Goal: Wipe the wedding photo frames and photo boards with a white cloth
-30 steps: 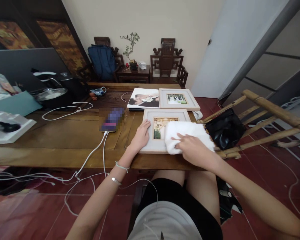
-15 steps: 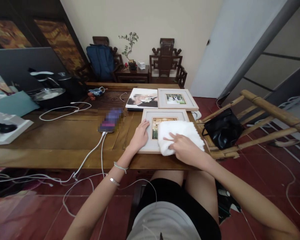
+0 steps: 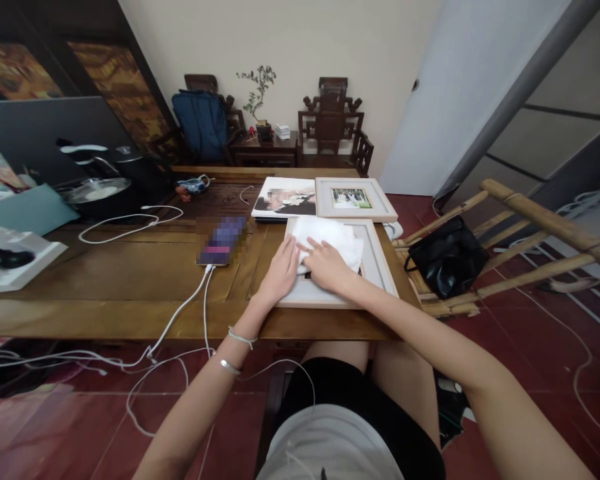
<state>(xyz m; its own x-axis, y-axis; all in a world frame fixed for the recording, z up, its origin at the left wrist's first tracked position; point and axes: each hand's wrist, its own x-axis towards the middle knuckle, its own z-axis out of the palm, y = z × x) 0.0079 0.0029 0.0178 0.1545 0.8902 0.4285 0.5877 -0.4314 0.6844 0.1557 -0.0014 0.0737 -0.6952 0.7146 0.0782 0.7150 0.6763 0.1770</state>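
A picture frame (image 3: 380,270) with a pale wooden edge and light mat lies flat near the table's front edge. Much of its inner picture is hidden beneath a folded white cloth (image 3: 337,240), which covers the upper left and middle of the frame. My right hand (image 3: 326,265) presses on this fluffy cloth with its fingers pointing left, gripping it against the frame. At the frame's left side, my left hand (image 3: 280,270) holds the edge, fingers laid over it and close to the right hand's fingertips. The left thumb is hard to make out.
Behind are another framed picture (image 3: 353,199) and a photo-covered album or board (image 3: 285,198). A phone (image 3: 223,241) with white cables (image 3: 180,308) lies to the left. Further left stand a pot (image 3: 100,193) and a power strip (image 3: 23,260). A bamboo chair (image 3: 535,237) bears a black bag (image 3: 447,257).
My right hand has slid the white cloth leftward and slightly up across the frame, uncovering its right side. My left hand has stayed at the left edge.
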